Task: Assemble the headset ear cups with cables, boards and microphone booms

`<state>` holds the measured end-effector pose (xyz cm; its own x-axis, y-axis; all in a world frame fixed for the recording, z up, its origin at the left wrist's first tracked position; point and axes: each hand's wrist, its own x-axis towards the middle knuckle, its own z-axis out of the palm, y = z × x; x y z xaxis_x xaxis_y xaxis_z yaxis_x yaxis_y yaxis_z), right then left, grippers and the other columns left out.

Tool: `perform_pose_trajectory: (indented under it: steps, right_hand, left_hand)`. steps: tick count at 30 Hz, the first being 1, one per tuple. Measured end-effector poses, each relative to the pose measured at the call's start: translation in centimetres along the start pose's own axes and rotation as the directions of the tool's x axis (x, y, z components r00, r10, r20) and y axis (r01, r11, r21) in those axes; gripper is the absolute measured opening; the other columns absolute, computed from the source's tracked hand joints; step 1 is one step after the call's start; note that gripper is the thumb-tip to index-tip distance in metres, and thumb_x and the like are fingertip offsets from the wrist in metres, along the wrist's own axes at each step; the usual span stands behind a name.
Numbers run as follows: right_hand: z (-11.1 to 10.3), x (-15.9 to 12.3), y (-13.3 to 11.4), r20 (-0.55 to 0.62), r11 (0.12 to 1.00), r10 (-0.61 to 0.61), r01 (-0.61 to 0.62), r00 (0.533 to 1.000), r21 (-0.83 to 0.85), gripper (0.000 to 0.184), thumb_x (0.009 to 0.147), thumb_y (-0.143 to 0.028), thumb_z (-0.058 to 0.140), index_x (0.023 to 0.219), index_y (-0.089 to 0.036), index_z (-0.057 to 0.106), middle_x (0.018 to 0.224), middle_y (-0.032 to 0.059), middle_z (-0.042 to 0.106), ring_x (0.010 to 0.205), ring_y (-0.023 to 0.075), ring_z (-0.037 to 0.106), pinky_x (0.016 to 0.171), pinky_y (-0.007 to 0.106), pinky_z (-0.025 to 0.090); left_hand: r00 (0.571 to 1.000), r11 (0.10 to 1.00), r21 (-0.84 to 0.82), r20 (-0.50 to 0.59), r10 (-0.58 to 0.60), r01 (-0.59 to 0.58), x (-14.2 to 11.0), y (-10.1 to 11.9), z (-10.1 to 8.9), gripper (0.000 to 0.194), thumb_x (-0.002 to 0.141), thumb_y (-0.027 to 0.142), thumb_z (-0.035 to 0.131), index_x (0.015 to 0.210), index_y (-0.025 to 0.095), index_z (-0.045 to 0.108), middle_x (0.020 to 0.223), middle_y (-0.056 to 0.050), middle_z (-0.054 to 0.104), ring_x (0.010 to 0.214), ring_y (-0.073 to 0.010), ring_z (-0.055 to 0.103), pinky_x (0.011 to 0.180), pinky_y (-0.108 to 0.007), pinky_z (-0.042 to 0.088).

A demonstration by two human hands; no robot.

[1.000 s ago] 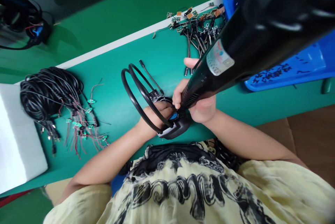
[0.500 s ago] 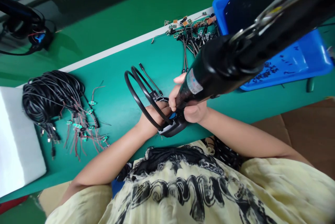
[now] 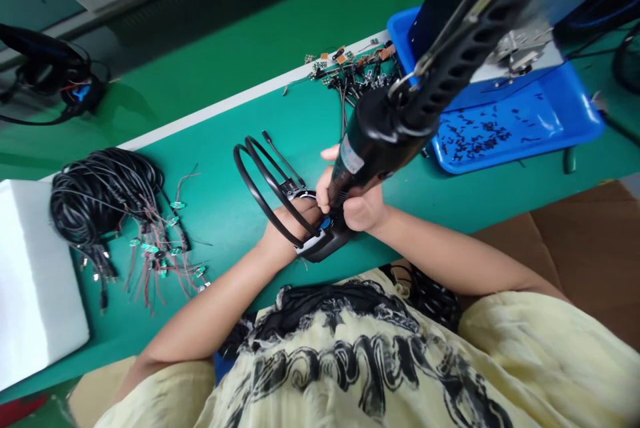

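Note:
My right hand (image 3: 369,208) is wrapped round the lower end of a hanging black electric screwdriver (image 3: 375,138), which tilts up to the right. Its tip points down into a black headphone ear cup (image 3: 330,247) with a blue part inside; the tip itself is hidden. My left hand (image 3: 286,227) closes on the same headphones from the left, its fingers partly covered by the cup and the curved headband. Two black headband tubes (image 3: 255,183) arch up and left of it. A short black cable (image 3: 281,156) sticks out beyond the cup.
On the left lie a coiled black cable bundle (image 3: 107,191), small green boards with wires (image 3: 150,248) and white foam (image 3: 40,281). A blue tray (image 3: 450,163) holds many small black screws at the right. More wired parts (image 3: 345,71) lie at the mat's far edge.
The view has shifted a little, showing more of the blue tray and its screws. The screwdriver looks somewhat more upright, still in my right hand at the ear cup.

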<state>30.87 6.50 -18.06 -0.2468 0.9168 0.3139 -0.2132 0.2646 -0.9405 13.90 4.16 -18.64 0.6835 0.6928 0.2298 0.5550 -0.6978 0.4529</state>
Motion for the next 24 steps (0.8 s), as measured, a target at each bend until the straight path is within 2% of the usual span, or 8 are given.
perform_pose_trajectory:
  steps: [3, 6, 10, 13, 16, 18, 21, 24]
  right_hand:
    - [0.1, 1.0, -0.8, -0.134, 0.964, -0.102, 0.131, 0.986, 0.232, 0.077, 0.081, -0.074, 0.049, 0.133, -0.021, 0.028, 0.064, -0.0062, 0.052, 0.043, 0.0111, 0.049, 0.043, 0.027, 0.043]
    - [-0.6, 1.5, -0.9, -0.118, 0.966, -0.131, 0.153, 0.984, 0.21, 0.073, 0.084, -0.063, 0.056, 0.136, -0.021, 0.027, 0.069, -0.0049, 0.056, 0.05, 0.011, 0.053, 0.048, 0.025, 0.046]
    - [-2.4, 1.4, -0.2, 0.092, 0.99, -0.14, 0.142, 0.986, -0.015, 0.061, 0.085, -0.034, 0.062, 0.137, -0.02, 0.034, 0.086, 0.0014, 0.061, 0.073, 0.0145, 0.062, 0.071, 0.031, 0.055]
    - [-3.7, 2.0, 0.4, 0.332, 0.944, -0.065, 0.166, 0.941, -0.284, 0.058, 0.083, -0.019, 0.054, 0.138, -0.016, 0.037, 0.119, 0.0119, 0.058, 0.109, 0.0204, 0.058, 0.094, 0.039, 0.052]
    - [-4.3, 3.6, 1.4, 0.54, 0.725, 0.088, 0.318, 0.837, -0.611, 0.054, 0.079, -0.001, 0.044, 0.131, -0.015, 0.051, 0.139, 0.0116, 0.051, 0.133, 0.0257, 0.041, 0.107, 0.047, 0.044]
    - [-4.4, 4.7, 2.1, 0.647, 0.537, 0.16, 0.484, 0.746, -0.691, 0.047, 0.083, 0.002, 0.041, 0.124, -0.015, 0.059, 0.139, 0.0109, 0.053, 0.135, 0.0279, 0.039, 0.107, 0.051, 0.043]
    - [-4.8, 5.9, 2.7, 0.794, 0.373, 0.145, 0.71, 0.591, -0.597, 0.028, 0.093, -0.009, 0.044, 0.111, -0.011, 0.066, 0.134, 0.0127, 0.057, 0.133, 0.0273, 0.045, 0.107, 0.048, 0.045]
    - [-5.5, 6.3, 1.5, 0.882, 0.258, 0.094, 0.844, 0.462, -0.47, 0.023, 0.096, -0.014, 0.044, 0.098, -0.01, 0.067, 0.123, 0.0117, 0.063, 0.13, 0.0244, 0.048, 0.109, 0.044, 0.044]
  left_hand:
    - [0.996, 0.996, -0.068, 0.075, -0.055, 0.06, 0.0, -0.2, 0.2, 0.03, 0.101, 0.029, 0.04, 0.1, 0.019, 0.068, 0.094, -0.004, 0.068, 0.091, -0.0168, 0.065, 0.08, -0.03, 0.054]
    - [0.982, 0.981, -0.113, 0.114, -0.147, 0.16, -0.1, -0.4, 0.2, 0.023, 0.097, 0.034, 0.049, 0.108, 0.02, 0.065, 0.11, -0.005, 0.063, 0.098, -0.0171, 0.063, 0.085, -0.031, 0.054]
    - [0.958, 0.952, -0.137, 0.126, -0.258, 0.275, -0.3, -0.1, -1.1, 0.023, 0.095, 0.038, 0.051, 0.103, 0.019, 0.061, 0.111, -0.006, 0.059, 0.097, -0.0174, 0.06, 0.084, -0.032, 0.053]
    - [0.957, 0.965, -0.144, 0.225, -0.185, 0.221, -0.4, 0.5, -2.5, 0.024, 0.1, 0.027, 0.039, 0.094, 0.018, 0.06, 0.1, -0.005, 0.063, 0.098, -0.0175, 0.061, 0.092, -0.035, 0.051]
    - [0.939, 0.976, -0.124, 0.317, -0.134, 0.181, -0.5, 1.1, -3.2, 0.019, 0.097, 0.025, 0.043, 0.103, 0.017, 0.058, 0.107, -0.006, 0.065, 0.106, -0.0202, 0.061, 0.106, -0.045, 0.043]
    - [0.933, 0.982, -0.076, 0.332, -0.14, 0.174, -0.8, 1.4, -3.2, 0.022, 0.096, 0.027, 0.046, 0.113, 0.018, 0.056, 0.119, -0.009, 0.063, 0.115, -0.022, 0.059, 0.111, -0.049, 0.038]
    - [0.94, 0.992, 0.043, 0.314, -0.13, 0.122, -2.0, 1.8, -2.4, 0.032, 0.093, 0.029, 0.049, 0.123, 0.017, 0.051, 0.136, -0.013, 0.056, 0.127, -0.0261, 0.052, 0.114, -0.053, 0.034]
    - [0.941, 0.989, 0.128, 0.318, -0.114, 0.076, -3.4, 1.8, -1.5, 0.042, 0.09, 0.033, 0.052, 0.128, 0.016, 0.049, 0.145, -0.017, 0.047, 0.133, -0.0282, 0.047, 0.114, -0.055, 0.032]
